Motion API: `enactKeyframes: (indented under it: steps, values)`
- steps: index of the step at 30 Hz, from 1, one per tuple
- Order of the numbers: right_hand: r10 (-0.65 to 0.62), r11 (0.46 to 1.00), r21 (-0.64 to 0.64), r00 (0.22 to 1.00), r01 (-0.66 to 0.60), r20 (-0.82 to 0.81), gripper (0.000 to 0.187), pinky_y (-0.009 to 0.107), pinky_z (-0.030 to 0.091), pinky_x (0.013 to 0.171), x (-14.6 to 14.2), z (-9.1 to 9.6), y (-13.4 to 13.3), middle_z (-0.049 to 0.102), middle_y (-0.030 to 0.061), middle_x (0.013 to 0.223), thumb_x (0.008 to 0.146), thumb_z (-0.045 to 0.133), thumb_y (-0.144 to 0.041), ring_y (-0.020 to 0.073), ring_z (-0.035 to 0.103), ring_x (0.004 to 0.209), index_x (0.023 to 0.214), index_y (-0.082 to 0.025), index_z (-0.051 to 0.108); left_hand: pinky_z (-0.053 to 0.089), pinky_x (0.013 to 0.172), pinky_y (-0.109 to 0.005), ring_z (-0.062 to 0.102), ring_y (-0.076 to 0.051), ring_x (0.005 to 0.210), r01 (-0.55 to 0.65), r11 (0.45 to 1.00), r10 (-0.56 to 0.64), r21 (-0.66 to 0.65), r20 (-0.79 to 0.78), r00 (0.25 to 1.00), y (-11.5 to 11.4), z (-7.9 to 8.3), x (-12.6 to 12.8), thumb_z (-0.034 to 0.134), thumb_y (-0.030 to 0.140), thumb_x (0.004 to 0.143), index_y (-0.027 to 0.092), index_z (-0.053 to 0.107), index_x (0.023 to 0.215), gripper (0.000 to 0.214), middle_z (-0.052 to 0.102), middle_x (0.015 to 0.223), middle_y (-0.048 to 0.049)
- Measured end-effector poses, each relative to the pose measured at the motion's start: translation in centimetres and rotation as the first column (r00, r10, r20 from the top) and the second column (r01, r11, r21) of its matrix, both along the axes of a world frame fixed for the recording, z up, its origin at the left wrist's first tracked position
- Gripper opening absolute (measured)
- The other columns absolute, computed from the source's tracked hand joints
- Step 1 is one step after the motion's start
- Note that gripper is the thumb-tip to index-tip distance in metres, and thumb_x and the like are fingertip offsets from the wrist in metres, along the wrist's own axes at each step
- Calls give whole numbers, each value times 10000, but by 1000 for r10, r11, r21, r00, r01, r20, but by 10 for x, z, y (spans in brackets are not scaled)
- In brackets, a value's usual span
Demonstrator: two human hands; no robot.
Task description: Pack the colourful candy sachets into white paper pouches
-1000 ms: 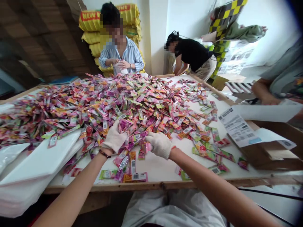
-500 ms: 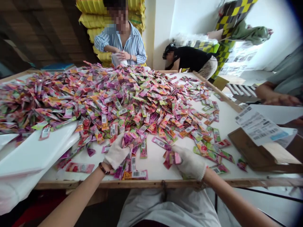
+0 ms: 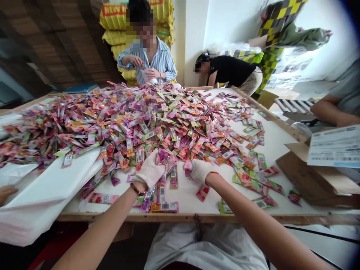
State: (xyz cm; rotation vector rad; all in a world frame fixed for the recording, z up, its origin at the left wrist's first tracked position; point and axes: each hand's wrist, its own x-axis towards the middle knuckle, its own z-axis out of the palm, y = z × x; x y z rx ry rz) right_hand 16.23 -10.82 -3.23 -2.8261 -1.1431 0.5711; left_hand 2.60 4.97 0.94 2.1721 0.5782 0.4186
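My left hand (image 3: 150, 171), in a white knit glove, is closed round several small printed sachets (image 3: 166, 155) at the near edge of a big heap. Just to its right is my right hand (image 3: 201, 171), also gloved, with a pink sachet (image 3: 187, 167) pinched at its fingertips. A red-pink sachet (image 3: 203, 192) lies on the white tabletop below the right hand. Under my left wrist lie more sachets, among them an orange one with a barcode (image 3: 164, 207). The heap of pink, purple, orange and green sachets (image 3: 118, 116) spreads across the table.
White plastic bags (image 3: 53, 180) lie stacked at left, with someone's hand (image 3: 7, 193) beside them. An open cardboard box (image 3: 315, 180) and a printed sheet (image 3: 334, 146) are at right. Across the table a person in a striped shirt (image 3: 164, 60) holds a white bag. A wooden rim (image 3: 126, 217) edges the table.
My right hand has moved left and forward, close to my left hand. A red-pink sachet now lies where the right hand was. The person opposite has raised one hand above the white bag.
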Motion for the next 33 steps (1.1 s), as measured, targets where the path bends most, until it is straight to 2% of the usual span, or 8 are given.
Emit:
enactKeyframes:
  steps: [7, 12, 18, 21, 24, 27, 30, 33]
  values:
    - [115, 993, 35, 993, -116, 15, 336, 291, 474, 733, 1, 8, -7, 711, 117, 1034, 671, 650, -262, 268, 664, 926, 998, -191, 678, 453, 651, -235, 554, -132, 667, -53, 995, 59, 82, -61, 996, 6, -15, -5, 599, 260, 711, 195, 544, 945, 249, 605, 735, 36]
    - [172, 951, 242, 979, -195, 112, 205, 244, 408, 653, 8, 30, -43, 698, 41, 877, 726, 570, -254, 183, 627, 778, 915, -206, 634, 417, 627, -272, 573, -178, 681, 5, 936, 83, 352, -234, 969, -4, -31, 4, 585, 322, 765, 212, 513, 915, 199, 590, 744, -6]
    - [556, 829, -9, 822, -559, 127, 228, 347, 365, 798, -7, 19, -77, 675, 88, 920, 646, 635, -192, 249, 596, 893, 875, -195, 642, 440, 709, -317, 635, -267, 884, 213, 833, 72, 510, -482, 873, -40, -60, 13, 650, 310, 726, 175, 514, 1100, 421, 609, 1042, -141]
    - [592, 800, -25, 782, -599, 196, 237, 367, 356, 788, -20, -1, -89, 661, 121, 932, 691, 570, -142, 242, 599, 851, 920, -160, 624, 440, 756, -336, 631, -280, 927, 269, 805, 29, 529, -488, 873, -47, -66, 10, 612, 221, 744, 178, 517, 1141, 411, 633, 1036, -144]
    - [492, 857, 58, 847, -511, 202, 219, 355, 379, 732, -22, -14, -96, 664, 107, 857, 698, 549, -153, 232, 606, 759, 910, -166, 604, 440, 767, -340, 640, -271, 914, 250, 821, 3, 514, -441, 897, -41, -63, 7, 578, 169, 744, 202, 551, 1054, 313, 663, 983, -123]
    - [232, 898, 371, 971, -238, 59, 249, 315, 430, 700, -17, -18, -92, 677, 65, 806, 669, 569, -191, 212, 618, 730, 917, -190, 598, 455, 699, -313, 650, -231, 779, 65, 931, 58, 360, -321, 945, -28, -53, 7, 610, 162, 683, 203, 552, 960, 285, 670, 823, -71]
    - [18, 699, 687, 956, 197, -292, 234, 284, 485, 690, -17, -20, -69, 687, 40, 819, 635, 565, -177, 188, 621, 738, 866, -195, 603, 467, 576, -284, 611, -176, 584, -81, 996, 74, -41, -142, 987, -25, -42, 6, 600, 245, 709, 198, 532, 861, 173, 628, 660, -11]
    - [-27, 494, 648, 755, 580, -655, 113, 326, 519, 628, -27, -24, -39, 659, 38, 693, 675, 613, -299, 208, 615, 672, 712, -197, 585, 436, 439, -288, 527, -157, 413, -42, 919, 1, -392, -103, 995, -39, -36, 7, 534, 397, 778, 205, 494, 715, 207, 544, 515, 15]
